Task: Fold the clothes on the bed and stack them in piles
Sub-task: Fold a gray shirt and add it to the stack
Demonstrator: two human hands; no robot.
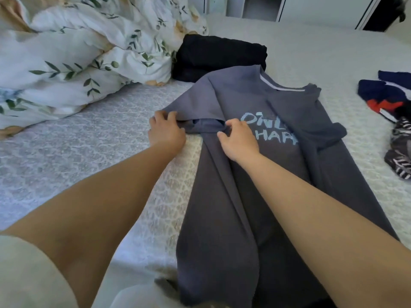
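A grey T-shirt [255, 174] with pale blue lettering lies lengthwise on the bed [66, 152], its right side folded in over the chest. My left hand [165, 132] grips the edge of the shirt's left sleeve where it sticks out to the side. My right hand [239, 138] pinches the same sleeve's fabric closer to the shirt's middle, just left of the lettering. A folded black garment [219, 55] sits beyond the shirt's collar.
A crumpled white duvet with a leaf print [77, 56] fills the far left of the bed. At the right edge lie a navy, red and white garment [387, 94] and a black and white striped one [400, 152]. White wardrobe fronts stand behind the bed.
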